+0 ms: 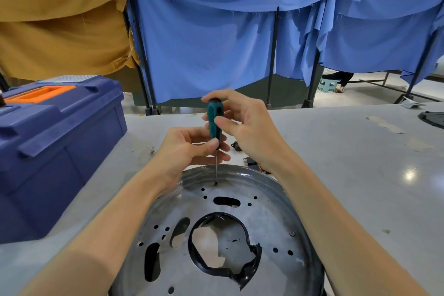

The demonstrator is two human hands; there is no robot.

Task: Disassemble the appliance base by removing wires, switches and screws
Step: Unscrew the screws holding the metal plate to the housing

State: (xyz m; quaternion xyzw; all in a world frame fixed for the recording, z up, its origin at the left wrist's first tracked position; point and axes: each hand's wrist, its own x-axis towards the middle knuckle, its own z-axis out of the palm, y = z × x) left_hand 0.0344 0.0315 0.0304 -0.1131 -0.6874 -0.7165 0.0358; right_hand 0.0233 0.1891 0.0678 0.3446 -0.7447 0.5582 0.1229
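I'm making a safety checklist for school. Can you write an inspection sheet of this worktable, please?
Surface: grey table, with worn tape marks.
Job's things: round metal base lying on the table; green screwdriver upright, tip on a screw near the far rim.
Clutter: blue toolbox at left; small black parts behind the base.
Hands: left hand pinches the screwdriver's lower handle; right hand holds its top.
Cables: nothing seen clearly.
Surroundings: blue cloth and tan cloth hung on dark frames.

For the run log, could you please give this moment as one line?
step: unscrewing | screwdriver: upright, tip on metal base | right hand: grips handle | left hand: pinches handle's lower end
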